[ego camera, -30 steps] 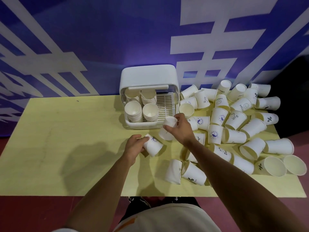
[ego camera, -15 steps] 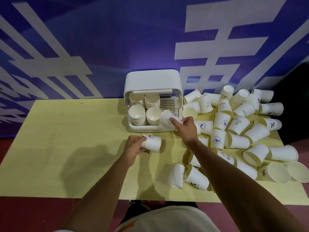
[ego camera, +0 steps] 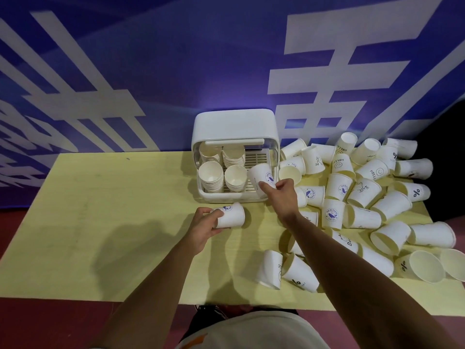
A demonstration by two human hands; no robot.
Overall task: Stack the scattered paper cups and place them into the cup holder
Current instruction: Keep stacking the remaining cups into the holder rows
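Left forearm runs toward 1 o'clock; left hand [ego camera: 204,223] low, fingers and thumb curled round lying cup [ego camera: 232,215]. Right forearm stretches toward 10 o'clock, farther out; right hand [ego camera: 283,195] knuckles-up, fingers pinching tilted cup [ego camera: 261,175].

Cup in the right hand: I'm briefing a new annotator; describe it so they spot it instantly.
Find the white cup holder at the back of the yellow table. At its front right corner, the right hand holds one cup tilted. Unlike the loose cups nearby, it is raised at the holder's opening.
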